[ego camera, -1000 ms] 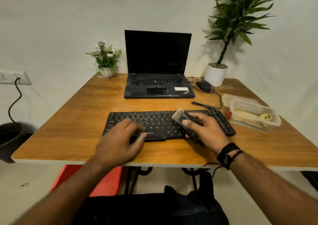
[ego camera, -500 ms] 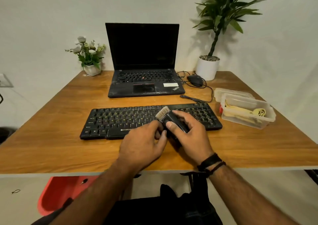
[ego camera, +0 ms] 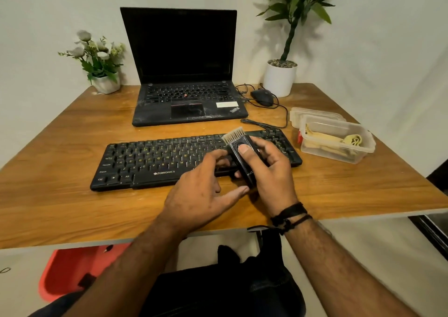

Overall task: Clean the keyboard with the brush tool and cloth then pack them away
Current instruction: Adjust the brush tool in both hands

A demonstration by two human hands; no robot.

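A black keyboard (ego camera: 157, 161) lies across the middle of the wooden table (ego camera: 60, 195). Over its right half my right hand (ego camera: 274, 171) grips a black brush tool (ego camera: 240, 147), thumb pressed on its face, pale bristles pointing up and away. My left hand (ego camera: 201, 195) sits just left of the brush with relaxed fingers; its thumb tip touches the brush's lower end. A yellowish cloth (ego camera: 332, 139) lies folded inside a clear plastic container (ego camera: 363, 147) to the right of the keyboard.
An open black laptop (ego camera: 186, 74) stands behind the keyboard, with a wired mouse (ego camera: 261, 97) beside it. A white potted plant (ego camera: 280, 76) and a small flower pot (ego camera: 106, 83) stand at the back. The container's lid (ego camera: 315, 111) lies behind it. A red stool (ego camera: 70, 270) is under the table.
My left hand left the keyboard's front edge and came right to the brush. My right hand drew the brush slightly nearer and more upright. The view shifted.
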